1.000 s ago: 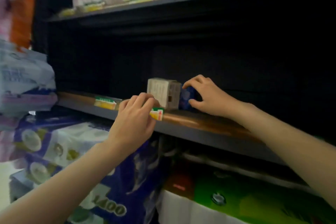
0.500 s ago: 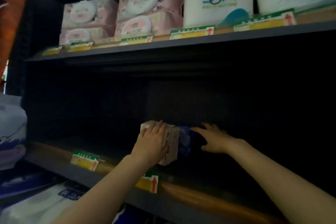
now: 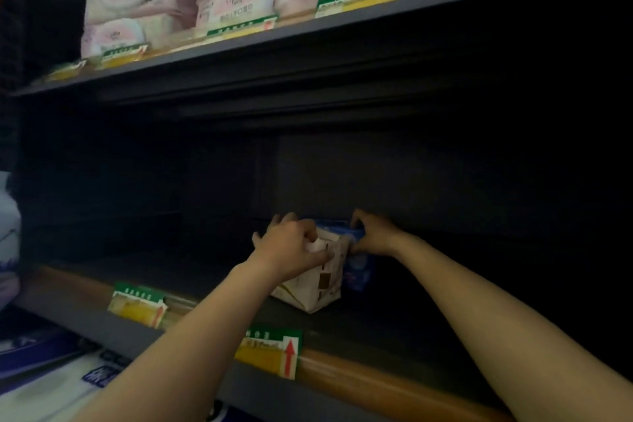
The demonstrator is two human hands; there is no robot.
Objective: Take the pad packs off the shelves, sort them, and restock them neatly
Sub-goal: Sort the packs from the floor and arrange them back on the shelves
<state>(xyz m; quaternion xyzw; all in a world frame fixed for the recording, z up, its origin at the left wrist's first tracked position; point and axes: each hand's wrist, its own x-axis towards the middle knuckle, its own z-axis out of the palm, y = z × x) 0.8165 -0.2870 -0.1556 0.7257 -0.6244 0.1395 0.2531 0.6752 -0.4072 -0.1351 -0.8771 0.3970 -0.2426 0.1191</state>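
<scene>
Mostly dark shelf (image 3: 394, 367), price tags (image 3: 270, 351) along edge.

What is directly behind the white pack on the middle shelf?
A blue pack stands behind the white pack, touching it. The right hand grips its top, the left hand the white one. Anything deeper is lost in shadow.
</scene>
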